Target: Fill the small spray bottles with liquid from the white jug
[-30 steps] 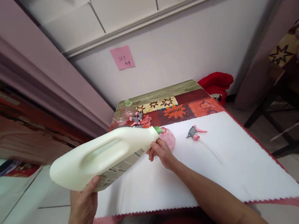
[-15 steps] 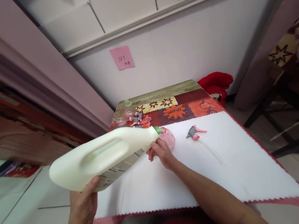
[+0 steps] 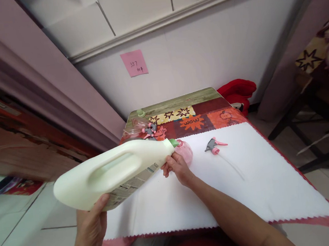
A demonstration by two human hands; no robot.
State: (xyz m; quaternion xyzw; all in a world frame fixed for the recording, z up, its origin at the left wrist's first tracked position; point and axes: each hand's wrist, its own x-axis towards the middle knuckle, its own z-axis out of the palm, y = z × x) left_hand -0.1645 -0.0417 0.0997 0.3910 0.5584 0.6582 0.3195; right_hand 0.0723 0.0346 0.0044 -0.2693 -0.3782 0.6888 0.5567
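- The left grip (image 3: 91,220) is clamping the lower part of the pale jug (image 3: 144,152), its thumb pressing along the labelled side.
- The right grip (image 3: 179,168) is closing round the jug's neck end from the near side, fingers curling under it; it is partly covering the pink bottle (image 3: 186,152), and whether it is also touching that bottle cannot be told.
- Compared with the half-second-earlier view, hardly anything is differing: both grips, the jug and the bottle are keeping their places, and only the whole view is drifting very slightly.
- The jug is hanging tilted over the left part of the desk (image 3: 205,95), its base showing beyond the left edge.
- Its long axis is running from the near left toward the far right, and its green spout (image 3: 173,142) is pointing at the bottle's mouth; any flow is not showing.
- The bottle is standing on the white cloth (image 3: 248,196), near the cloth's far border.
- Right of it, well apart, a grey-and-pink sprayer head (image 3: 213,146) is lying, its tube (image 3: 230,163) trailing toward the near right corner.
- Open room is stretching between that tube and the right and near edges.
- Toward the far left corner, more sprayer heads (image 3: 150,129), clear plastic (image 3: 135,129) and a green cap (image 3: 140,113) are crowding the desk.
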